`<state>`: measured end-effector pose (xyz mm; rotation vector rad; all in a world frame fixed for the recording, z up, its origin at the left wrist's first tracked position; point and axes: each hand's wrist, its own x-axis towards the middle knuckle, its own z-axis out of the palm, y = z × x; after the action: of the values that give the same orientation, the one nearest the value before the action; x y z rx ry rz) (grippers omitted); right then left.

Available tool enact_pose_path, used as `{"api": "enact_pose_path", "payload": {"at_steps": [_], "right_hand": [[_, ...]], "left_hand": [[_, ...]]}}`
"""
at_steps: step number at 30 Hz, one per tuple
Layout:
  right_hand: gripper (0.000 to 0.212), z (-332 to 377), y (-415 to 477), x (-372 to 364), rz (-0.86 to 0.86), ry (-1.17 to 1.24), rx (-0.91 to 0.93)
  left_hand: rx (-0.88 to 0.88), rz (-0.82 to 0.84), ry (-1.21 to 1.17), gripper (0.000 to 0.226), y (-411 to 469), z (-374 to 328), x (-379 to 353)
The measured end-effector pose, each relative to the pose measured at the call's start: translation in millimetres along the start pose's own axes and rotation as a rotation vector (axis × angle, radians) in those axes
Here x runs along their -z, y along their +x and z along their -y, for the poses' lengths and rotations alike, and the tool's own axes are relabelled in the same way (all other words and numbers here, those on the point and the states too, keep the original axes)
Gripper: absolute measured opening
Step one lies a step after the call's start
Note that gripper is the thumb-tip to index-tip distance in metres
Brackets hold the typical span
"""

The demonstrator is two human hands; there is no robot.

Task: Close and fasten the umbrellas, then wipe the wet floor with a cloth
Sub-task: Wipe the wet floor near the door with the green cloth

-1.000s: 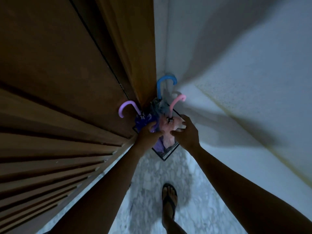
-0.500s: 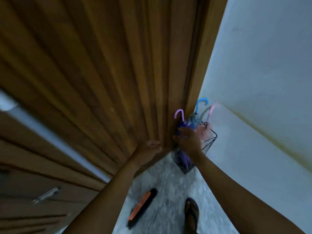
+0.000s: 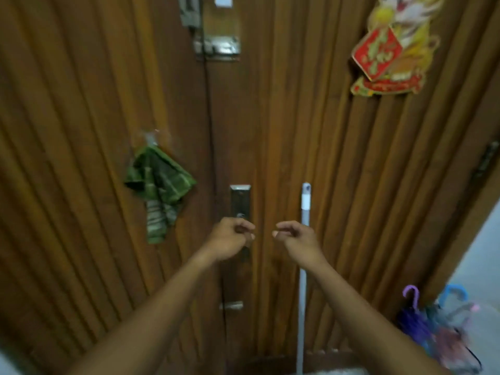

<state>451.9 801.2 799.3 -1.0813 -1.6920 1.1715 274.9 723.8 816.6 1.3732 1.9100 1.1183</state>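
Observation:
A green checked cloth [image 3: 158, 186] hangs from a hook on the wooden door, left of the lock plate. Closed umbrellas stand in a wire holder [image 3: 469, 358] at the bottom right corner: a purple one [image 3: 414, 319], one with a blue handle [image 3: 454, 292] and a pink one [image 3: 449, 339]. My left hand [image 3: 230, 239] is loosely curled in front of the lock plate and holds nothing. My right hand [image 3: 296, 239] is loosely curled beside it, just left of a white pole, and is also empty.
The wooden double door [image 3: 81, 131] fills the view, with a metal lock plate [image 3: 240, 200], a bolt latch [image 3: 216, 46] near the top and a red and gold decoration [image 3: 389, 47] at the upper right. A white pole [image 3: 303, 266] leans against the door. A pale wall [image 3: 484, 253] is at the right.
Both hands have left the umbrellas in the holder and risen in front of the door. The view has swung up from the floor corner to face the door.

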Motion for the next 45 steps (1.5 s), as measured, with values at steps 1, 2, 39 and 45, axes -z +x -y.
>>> {"api": "enact_pose_path", "payload": {"at_steps": [1, 2, 39, 45], "right_hand": [[0.012, 22, 1, -13, 0.032, -0.002, 0.043], [0.011, 44, -2, -26, 0.07, -0.012, 0.087], [0.012, 218, 58, -239, -0.239, -0.233, 0.267], [0.012, 229, 21, -172, -0.342, -0.277, 0.331]], "left_hand": [[-0.021, -0.071, 0.021, 0.012, -10, -6, 25], [-0.031, -0.141, 0.048, 0.01, -23, -10, 50], [-0.452, -0.657, -0.024, 0.017, 52, 36, 286], [-0.661, -0.476, -0.151, 0.02, 30, -26, 247]]}}
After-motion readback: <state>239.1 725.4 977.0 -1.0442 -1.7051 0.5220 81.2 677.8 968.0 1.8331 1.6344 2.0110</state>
